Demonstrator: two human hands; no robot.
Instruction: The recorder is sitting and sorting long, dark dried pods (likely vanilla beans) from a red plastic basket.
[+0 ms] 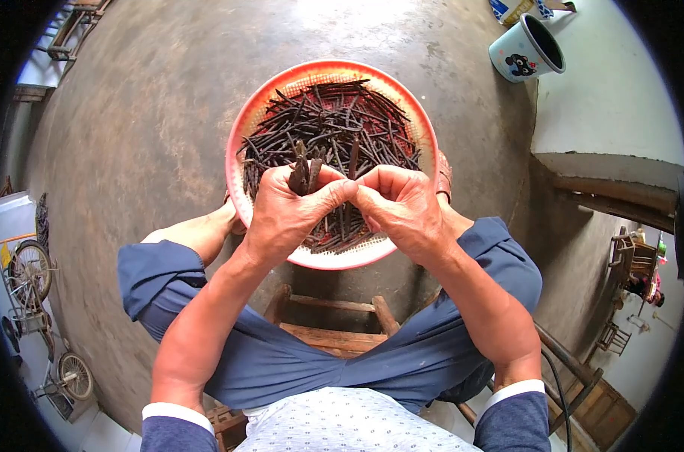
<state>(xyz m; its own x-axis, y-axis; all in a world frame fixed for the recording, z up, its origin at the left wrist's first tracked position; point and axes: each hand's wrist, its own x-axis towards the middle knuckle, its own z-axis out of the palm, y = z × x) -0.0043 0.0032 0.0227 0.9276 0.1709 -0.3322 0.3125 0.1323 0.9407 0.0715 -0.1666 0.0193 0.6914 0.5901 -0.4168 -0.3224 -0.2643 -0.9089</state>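
Observation:
A round plastic basket [237,175] with a red-orange rim and mesh sides stands before me. Many thin, dark dried pods [319,121] lie heaped in it. Over its near half, my left hand [288,206] clasps a few dark pods [302,175] between thumb and curled fingers. The thumbtips of both hands meet at a single dark pod [353,158] that points away from me. My right hand [404,206] pinches this pod with thumb and forefinger. My fingers hide its middle, so whether it is split cannot be told.
A wooden stool [330,336] shows between my knees. At the far right a light-blue bucket [517,53] stands by the wall. A bicycle [34,305] is along the left side. Another person [653,294] appears small through the doorway at right.

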